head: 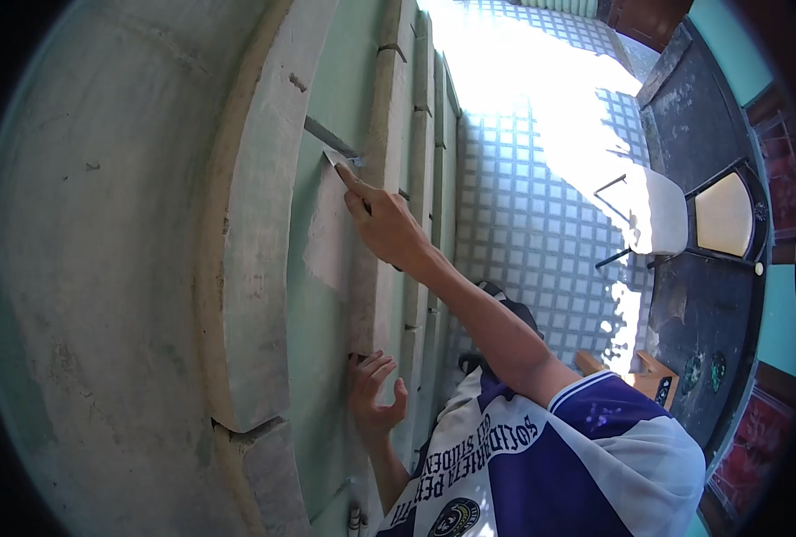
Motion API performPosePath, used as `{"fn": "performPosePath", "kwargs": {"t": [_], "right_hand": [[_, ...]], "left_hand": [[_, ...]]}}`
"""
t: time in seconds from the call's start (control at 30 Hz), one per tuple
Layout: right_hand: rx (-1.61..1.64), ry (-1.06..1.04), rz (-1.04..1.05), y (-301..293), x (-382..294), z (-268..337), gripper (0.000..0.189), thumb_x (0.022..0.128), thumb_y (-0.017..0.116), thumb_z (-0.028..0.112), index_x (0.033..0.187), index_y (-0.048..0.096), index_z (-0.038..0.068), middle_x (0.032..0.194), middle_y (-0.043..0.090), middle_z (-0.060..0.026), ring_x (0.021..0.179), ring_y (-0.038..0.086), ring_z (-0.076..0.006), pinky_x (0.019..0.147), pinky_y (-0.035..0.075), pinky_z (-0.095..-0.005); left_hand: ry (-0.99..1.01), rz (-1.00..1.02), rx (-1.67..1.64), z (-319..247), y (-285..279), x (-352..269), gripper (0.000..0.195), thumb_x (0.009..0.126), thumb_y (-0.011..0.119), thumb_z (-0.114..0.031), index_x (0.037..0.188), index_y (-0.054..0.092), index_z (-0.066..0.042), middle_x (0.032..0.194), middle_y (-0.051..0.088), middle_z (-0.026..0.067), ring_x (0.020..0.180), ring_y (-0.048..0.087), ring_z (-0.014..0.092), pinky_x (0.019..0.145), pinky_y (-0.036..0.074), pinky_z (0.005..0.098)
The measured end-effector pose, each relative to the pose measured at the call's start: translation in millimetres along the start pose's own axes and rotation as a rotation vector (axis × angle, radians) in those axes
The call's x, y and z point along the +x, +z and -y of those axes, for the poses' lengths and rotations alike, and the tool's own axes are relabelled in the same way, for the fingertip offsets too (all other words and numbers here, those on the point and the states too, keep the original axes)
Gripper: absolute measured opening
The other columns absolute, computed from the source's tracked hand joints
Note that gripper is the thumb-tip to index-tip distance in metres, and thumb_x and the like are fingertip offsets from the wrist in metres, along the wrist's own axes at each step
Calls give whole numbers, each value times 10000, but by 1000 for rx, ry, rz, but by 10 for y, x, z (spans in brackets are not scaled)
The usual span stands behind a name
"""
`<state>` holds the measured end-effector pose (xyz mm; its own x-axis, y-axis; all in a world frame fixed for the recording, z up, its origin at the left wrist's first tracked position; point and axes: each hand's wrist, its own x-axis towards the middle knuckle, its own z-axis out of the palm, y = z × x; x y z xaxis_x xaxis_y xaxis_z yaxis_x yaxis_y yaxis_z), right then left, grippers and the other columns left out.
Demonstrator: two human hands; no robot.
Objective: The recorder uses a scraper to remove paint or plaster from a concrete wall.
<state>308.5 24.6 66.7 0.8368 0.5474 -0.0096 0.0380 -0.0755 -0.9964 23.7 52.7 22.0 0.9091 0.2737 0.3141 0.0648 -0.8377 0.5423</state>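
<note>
My right hand (384, 221) grips a putty knife (331, 157), with the index finger stretched along its metal blade. The blade rests against a pale green wall panel (317, 322), close to a dark groove (330, 137). Below the blade, a smooth whitish patch of filler (330, 235) spreads over the green paint. My left hand (376, 399) is lower down, fingers apart, its fingertips at the raised masonry band (371, 309) beside a dark gap. Nothing shows in its grasp. Most of the knife's handle is hidden by the right hand.
A broad, worn masonry ledge (257, 268) runs along the left. More raised bands stand right of the panel. Beyond lies a sunlit tiled floor (505, 221), with a padded metal chair (659, 211), a dark worn surface (693, 134) and a wooden object (646, 379).
</note>
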Motion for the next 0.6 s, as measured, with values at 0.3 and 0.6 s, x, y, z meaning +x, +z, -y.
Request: {"fn": "performPosePath", "kwargs": {"t": [0.3,0.6], "right_hand": [[7,91,26,-67,136,249,473,1077,419,231,1549,422,199,668,516,-168,563,457,-182,669,480,-378],[65,135,101,-74,-54,122,462,1081,434,245,1543,437,219,687,571,-136,574,453,-163,661,482,-369]], "left_hand": [[8,0,-1,0,-15,0,303,788,648,-94,1091,664,-78,1110,709,98,1115,685,315,1106,416,559],[-31,-3,-20,-3,-7,-31,303,775,666,-76,1078,676,-74,1118,705,89,1135,674,305,1106,405,573]]}}
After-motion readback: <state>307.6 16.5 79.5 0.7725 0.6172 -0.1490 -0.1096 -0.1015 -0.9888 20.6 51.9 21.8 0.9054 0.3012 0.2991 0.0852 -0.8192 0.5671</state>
